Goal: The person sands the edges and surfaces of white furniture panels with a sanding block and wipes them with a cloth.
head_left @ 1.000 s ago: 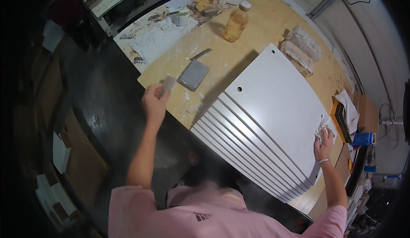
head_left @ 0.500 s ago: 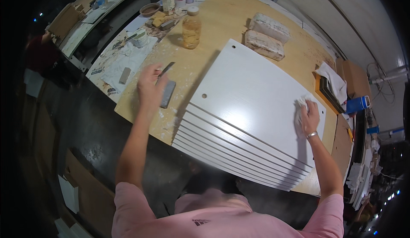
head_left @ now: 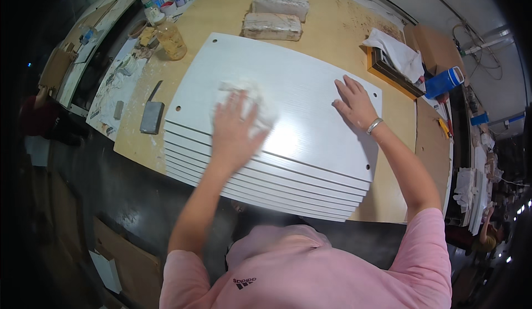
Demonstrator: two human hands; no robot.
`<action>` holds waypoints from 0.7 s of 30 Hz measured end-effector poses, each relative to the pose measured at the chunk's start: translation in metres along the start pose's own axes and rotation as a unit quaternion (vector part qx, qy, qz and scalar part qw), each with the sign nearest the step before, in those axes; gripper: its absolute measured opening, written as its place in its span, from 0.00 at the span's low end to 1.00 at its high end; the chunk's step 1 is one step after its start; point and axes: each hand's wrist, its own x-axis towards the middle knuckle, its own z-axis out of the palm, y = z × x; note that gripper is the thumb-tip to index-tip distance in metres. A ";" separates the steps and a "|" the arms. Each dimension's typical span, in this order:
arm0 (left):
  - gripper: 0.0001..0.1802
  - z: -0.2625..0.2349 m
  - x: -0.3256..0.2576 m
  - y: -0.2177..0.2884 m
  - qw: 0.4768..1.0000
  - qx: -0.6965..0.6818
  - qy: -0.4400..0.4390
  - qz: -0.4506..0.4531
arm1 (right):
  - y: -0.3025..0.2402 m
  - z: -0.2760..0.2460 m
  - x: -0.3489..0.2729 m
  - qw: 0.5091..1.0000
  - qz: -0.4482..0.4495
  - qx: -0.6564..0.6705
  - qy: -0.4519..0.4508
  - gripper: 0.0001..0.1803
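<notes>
A stack of several white panels [head_left: 302, 95] with small holes near the corners lies fanned out on a wooden workbench [head_left: 338, 23]. My left hand [head_left: 235, 131] lies spread on a white cloth [head_left: 252, 90] and presses it onto the top panel's left half; the hand looks blurred. My right hand [head_left: 354, 101] rests flat on the same panel near its right edge, fingers apart, holding nothing. A metal bracelet sits on that wrist.
A grey sanding block [head_left: 151, 117] lies on the bench left of the stack. Behind it stands a jar of amber liquid [head_left: 170, 38]. Two wrapped blocks [head_left: 272, 26] lie at the back, a white rag [head_left: 396, 51] and a blue container [head_left: 446, 82] at right.
My left hand has moved from the sanding block onto the top panel and now has the cloth under it. My right hand let go of the cloth and lies flat.
</notes>
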 end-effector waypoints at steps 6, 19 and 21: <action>0.23 0.091 -0.065 0.253 0.937 -0.294 0.003 0.189 | -0.005 0.011 -0.007 0.998 -0.018 0.012 0.052 0.33; 0.21 0.086 -0.071 0.296 0.983 -0.130 -0.013 0.129 | 0.004 0.020 -0.013 0.996 -0.013 0.031 0.080 0.32; 0.17 0.088 -0.108 0.314 0.965 -0.216 -0.065 0.137 | 0.002 0.023 -0.013 0.995 -0.014 0.039 0.092 0.32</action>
